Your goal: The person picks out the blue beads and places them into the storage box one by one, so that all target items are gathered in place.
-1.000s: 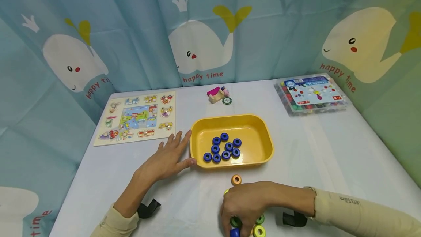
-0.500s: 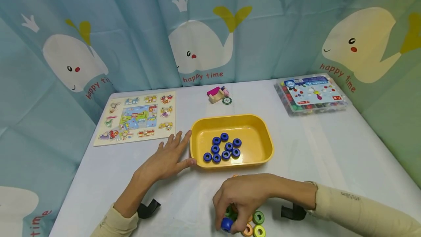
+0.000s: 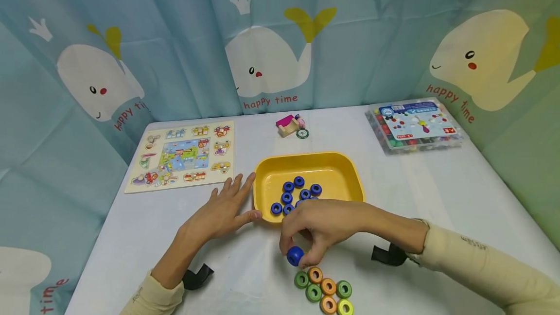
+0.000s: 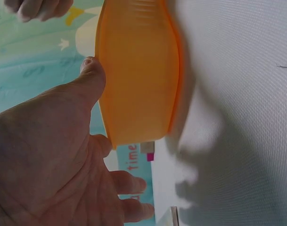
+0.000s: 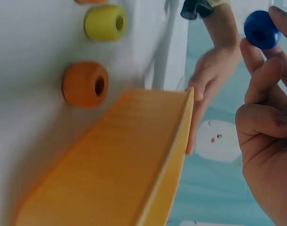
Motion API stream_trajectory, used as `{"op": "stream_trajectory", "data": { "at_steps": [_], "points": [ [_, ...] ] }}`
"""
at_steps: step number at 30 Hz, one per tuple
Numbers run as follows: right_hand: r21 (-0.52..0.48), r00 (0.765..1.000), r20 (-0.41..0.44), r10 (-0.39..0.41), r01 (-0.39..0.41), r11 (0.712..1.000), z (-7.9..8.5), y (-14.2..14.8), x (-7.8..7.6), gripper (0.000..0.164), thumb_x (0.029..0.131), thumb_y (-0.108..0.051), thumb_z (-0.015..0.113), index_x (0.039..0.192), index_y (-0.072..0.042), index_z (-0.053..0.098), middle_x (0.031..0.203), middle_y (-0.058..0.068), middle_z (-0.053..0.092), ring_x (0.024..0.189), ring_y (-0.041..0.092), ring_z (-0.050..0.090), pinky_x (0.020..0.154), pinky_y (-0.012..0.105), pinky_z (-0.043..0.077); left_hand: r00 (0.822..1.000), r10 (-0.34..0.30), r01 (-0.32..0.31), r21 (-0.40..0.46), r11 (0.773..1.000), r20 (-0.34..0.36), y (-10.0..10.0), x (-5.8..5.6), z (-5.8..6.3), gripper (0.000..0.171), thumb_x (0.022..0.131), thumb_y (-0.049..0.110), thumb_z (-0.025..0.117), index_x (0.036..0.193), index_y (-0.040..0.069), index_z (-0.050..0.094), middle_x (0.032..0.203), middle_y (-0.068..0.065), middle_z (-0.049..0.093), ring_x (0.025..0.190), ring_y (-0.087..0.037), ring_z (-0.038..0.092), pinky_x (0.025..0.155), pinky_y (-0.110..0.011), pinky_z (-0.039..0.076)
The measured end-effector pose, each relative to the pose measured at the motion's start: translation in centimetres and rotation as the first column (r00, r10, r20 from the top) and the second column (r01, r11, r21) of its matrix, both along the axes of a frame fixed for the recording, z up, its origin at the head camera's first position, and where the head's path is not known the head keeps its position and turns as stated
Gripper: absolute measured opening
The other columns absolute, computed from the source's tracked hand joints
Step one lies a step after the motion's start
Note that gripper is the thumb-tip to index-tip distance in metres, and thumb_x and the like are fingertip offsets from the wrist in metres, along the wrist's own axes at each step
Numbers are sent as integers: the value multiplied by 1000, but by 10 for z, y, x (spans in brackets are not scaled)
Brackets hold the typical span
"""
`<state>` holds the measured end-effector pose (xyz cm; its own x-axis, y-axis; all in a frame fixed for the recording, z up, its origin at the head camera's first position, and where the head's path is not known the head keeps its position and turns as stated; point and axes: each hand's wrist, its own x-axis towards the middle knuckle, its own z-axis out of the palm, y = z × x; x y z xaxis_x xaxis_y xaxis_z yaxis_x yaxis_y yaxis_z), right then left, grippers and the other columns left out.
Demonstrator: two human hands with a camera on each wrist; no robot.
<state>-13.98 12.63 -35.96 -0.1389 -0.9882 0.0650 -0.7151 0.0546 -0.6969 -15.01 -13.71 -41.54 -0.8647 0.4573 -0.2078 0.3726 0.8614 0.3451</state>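
Between thumb and fingers, my right hand [image 3: 325, 225] pinches a blue bead [image 3: 295, 255] with a hole through it, held above the table just in front of the yellow tray [image 3: 356, 179]. In the right wrist view the same blue bead [image 5: 262, 30] shows at the fingertips. My left hand [image 3: 223, 210] lies with spread, straight fingers against the tray's left side; the left wrist view has its thumb at the tray's rim [image 4: 102, 99]. Several blue beads [image 3: 286, 198] lie in the tray, some hidden behind my right hand. Green beads [image 3: 313, 292], orange beads [image 3: 328, 286] and a yellow bead [image 3: 345, 307] lie on the table nearer me.
A wooden picture puzzle board [image 3: 183, 157] lies at the back left. Toy furniture [image 3: 287, 126] and a round green-and-white chip [image 3: 302, 133] are behind the tray. At the back right sits a clear plastic case [image 3: 417, 125] of coloured parts. A whale-print curtain [image 3: 183, 38] surrounds the table.
My right hand has lifted the blue bead from among the loose beads and moved it forward to the tray's near edge, uncovering the green and orange beads. My left hand stays put.
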Motion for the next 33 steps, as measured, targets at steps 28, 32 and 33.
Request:
{"op": "stream_trajectory", "data": {
  "at_steps": [28, 32, 33],
  "points": [
    [87, 969, -27, -247, 248, 965, -4, 10, -63, 25, 81, -37, 71, 102, -28, 63, 91, -18, 60, 67, 5, 53, 60, 23, 48, 1000, -16, 16, 11, 1000, -3, -1, -1, 0, 87, 84, 70, 41, 149, 32, -2, 154, -11, 11, 138, -37, 9, 103, -61, 14],
    [81, 973, -64, -223, 228, 970, -8, 9, -74, 32, 83, -36, 69, 113, -24, 63, 93, -16, 59, 69, 7, 53, 62, 22, 48, 1000, -19, 19, 11, 1000, -4, -1, -1, 0, 87, 84, 70, 40, 149, 32, -3, 154, -11, 11, 137, -37, 9, 103, -61, 14],
    [83, 974, -72, -215, 221, 972, -10, 8, -77, 34, 85, -36, 68, 115, -22, 63, 94, -16, 59, 70, 7, 52, 63, 23, 47, 1000, -20, 20, 10, 1000, -5, -1, -1, 0, 87, 84, 71, 40, 149, 32, -3, 154, -12, 11, 137, -37, 9, 103, -62, 14]
  ]
}}
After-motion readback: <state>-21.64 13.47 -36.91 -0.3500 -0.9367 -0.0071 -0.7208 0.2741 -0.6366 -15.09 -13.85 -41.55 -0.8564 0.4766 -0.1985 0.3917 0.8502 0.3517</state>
